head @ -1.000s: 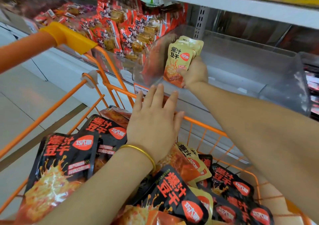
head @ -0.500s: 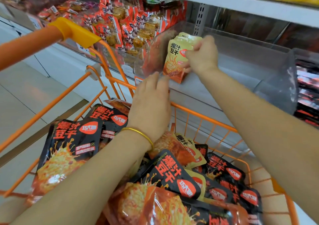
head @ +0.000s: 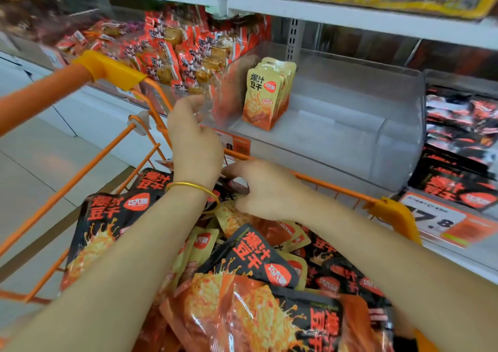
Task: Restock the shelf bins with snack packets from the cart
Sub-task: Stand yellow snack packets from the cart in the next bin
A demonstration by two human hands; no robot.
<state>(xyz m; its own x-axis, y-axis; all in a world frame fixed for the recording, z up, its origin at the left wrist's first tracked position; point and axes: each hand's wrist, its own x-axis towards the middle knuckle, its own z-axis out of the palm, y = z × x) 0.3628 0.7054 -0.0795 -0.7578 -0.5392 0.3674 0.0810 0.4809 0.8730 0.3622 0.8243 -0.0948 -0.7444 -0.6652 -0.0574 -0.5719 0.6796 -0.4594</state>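
A small stack of yellow snack packets stands upright at the front left of the clear shelf bin; no hand touches it. The orange cart below is heaped with large black-and-orange packets and small yellow packets. My right hand is low over the heap at the cart's far rim, fingers spread and slightly bent, with nothing visibly gripped. My left hand, a gold bangle on its wrist, is raised in front of the bin's left corner with relaxed fingers and holds nothing.
The bin to the left holds red-orange packets. The bin to the right holds black packets, with a price label below. The cart handle juts in at the upper left. A shelf board runs above the bins.
My right hand has let go of the yellow packets, which now stand in the bin, and has dropped to the cart's heap. My left hand has lifted off the packets toward the bin.
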